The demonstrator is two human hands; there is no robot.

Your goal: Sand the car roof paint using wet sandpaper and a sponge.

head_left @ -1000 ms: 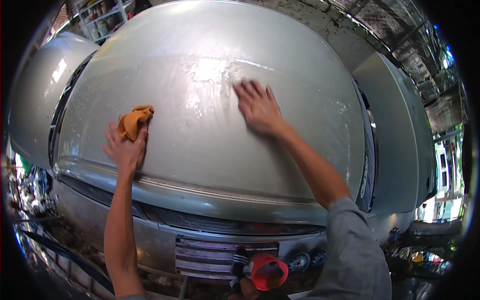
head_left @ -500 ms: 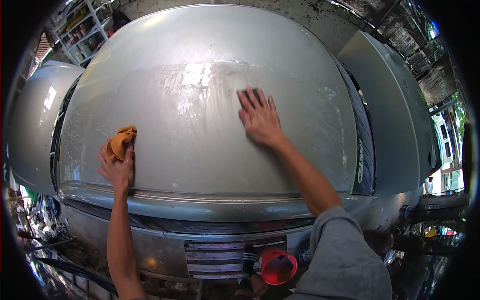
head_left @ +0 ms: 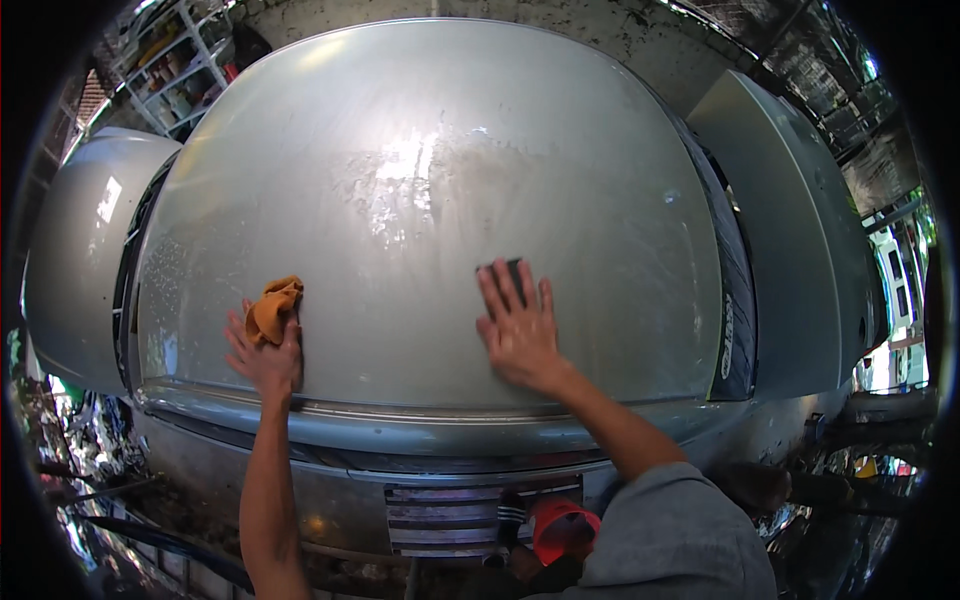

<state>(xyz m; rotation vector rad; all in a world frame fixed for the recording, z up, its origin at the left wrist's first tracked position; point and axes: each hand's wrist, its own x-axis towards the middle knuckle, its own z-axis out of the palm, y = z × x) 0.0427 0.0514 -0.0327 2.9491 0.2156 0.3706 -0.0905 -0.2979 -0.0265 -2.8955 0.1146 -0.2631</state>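
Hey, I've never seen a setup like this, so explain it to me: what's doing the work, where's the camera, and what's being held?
There's no machine here, just a person's two bare hands. The camera sits on the person's head and looks down; its wide fisheye lens bends straight edges and leaves the dark border. The big curved surface is a silver car roof, with wet-looking patches shining near its middle. The left hand holds an orange cloth, bunched near the thumb. The right hand lies flat, palm down, with a small dark pad peeking out under its fingers. At the bottom, below the roof, you can see a red bucket and a slatted bench.
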